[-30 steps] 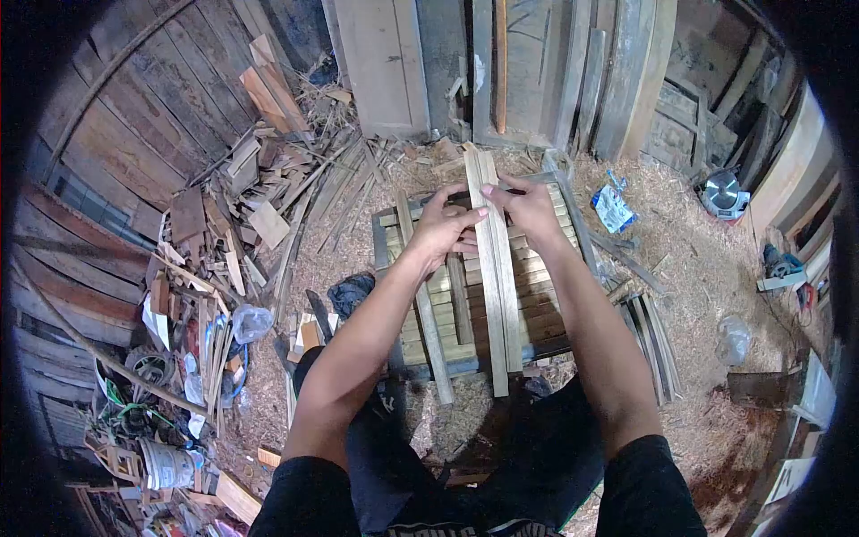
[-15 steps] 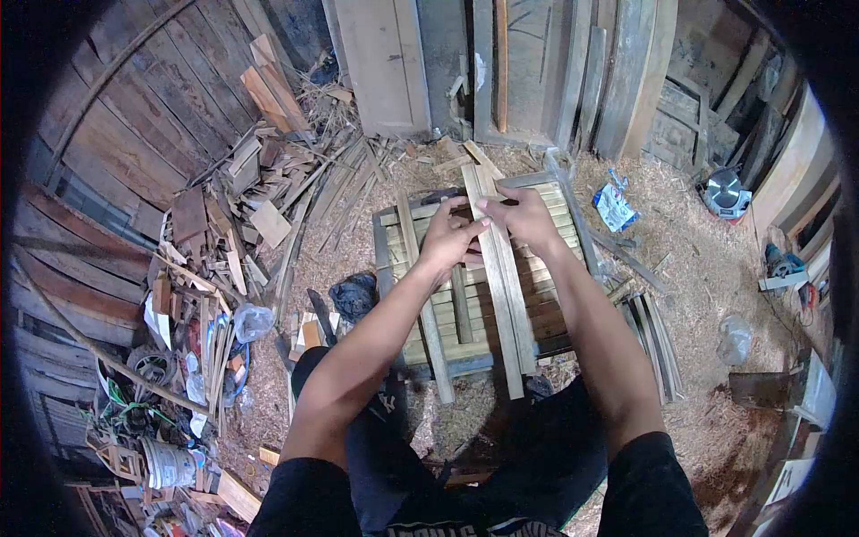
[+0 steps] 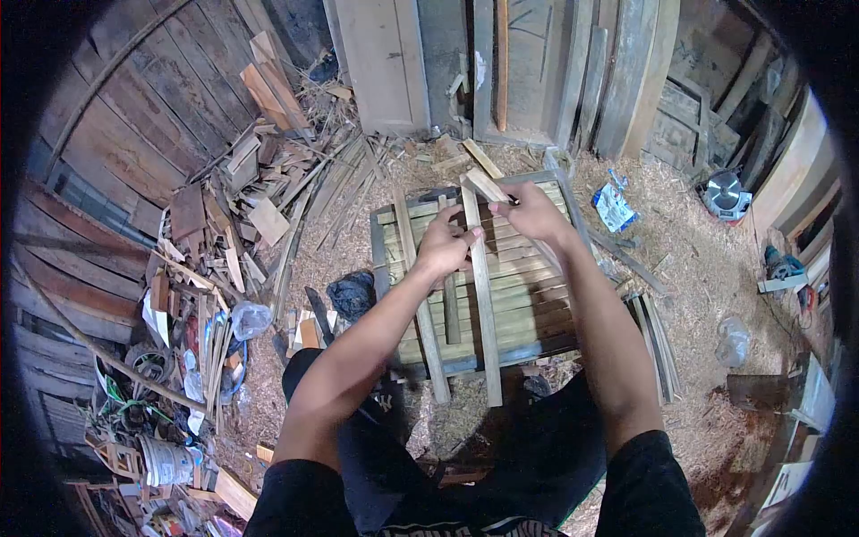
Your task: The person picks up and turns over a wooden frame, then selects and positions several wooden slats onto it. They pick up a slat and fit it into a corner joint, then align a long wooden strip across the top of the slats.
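Observation:
A long wooden strip (image 3: 489,313) runs toward my knees, with my left hand (image 3: 446,242) closed around its upper part. My right hand (image 3: 535,215) grips a second wooden strip (image 3: 484,185), tilted away from the first; its lower length is mostly hidden by my forearm. Both hands are above a slatted wooden panel (image 3: 528,322) with a dark frame. Left of the held strips, another long strip (image 3: 429,340) lies across the panel. A shorter strip (image 3: 452,313) rests between it and my left hand's strip.
Scrap wood (image 3: 268,222) is heaped on the left, near a black plastic bag (image 3: 351,295). A circular saw (image 3: 725,193) and a teal power tool (image 3: 780,262) lie on the right. Several thin strips (image 3: 655,345) lie beside the panel. Sawdust covers the floor.
The two strips that were side by side are now apart. My right hand has swung its strip to the right, while my left hand's strip has shifted slightly left.

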The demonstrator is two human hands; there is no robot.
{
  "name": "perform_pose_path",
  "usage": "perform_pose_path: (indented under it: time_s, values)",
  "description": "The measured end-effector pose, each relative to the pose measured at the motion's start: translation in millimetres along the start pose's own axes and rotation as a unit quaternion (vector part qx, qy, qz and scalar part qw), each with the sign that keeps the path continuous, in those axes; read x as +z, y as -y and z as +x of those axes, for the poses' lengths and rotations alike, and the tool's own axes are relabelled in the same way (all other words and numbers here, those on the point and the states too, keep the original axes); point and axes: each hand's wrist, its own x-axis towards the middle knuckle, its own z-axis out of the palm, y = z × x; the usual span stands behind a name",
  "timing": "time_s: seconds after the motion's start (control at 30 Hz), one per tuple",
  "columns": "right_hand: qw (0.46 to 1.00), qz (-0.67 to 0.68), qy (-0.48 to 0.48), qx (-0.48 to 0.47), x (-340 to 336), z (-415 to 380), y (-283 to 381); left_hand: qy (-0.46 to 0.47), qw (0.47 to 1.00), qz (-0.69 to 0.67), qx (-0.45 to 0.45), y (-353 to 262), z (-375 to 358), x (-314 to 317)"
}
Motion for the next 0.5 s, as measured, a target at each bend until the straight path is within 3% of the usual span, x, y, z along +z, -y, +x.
perform_pose_path:
  time_s: [0.5]
  values:
    - [0.995, -0.070, -0.072, 0.013, 23, -7, -12, -0.029, 0.996, 0.079, 0.028, -14, -7, 14]
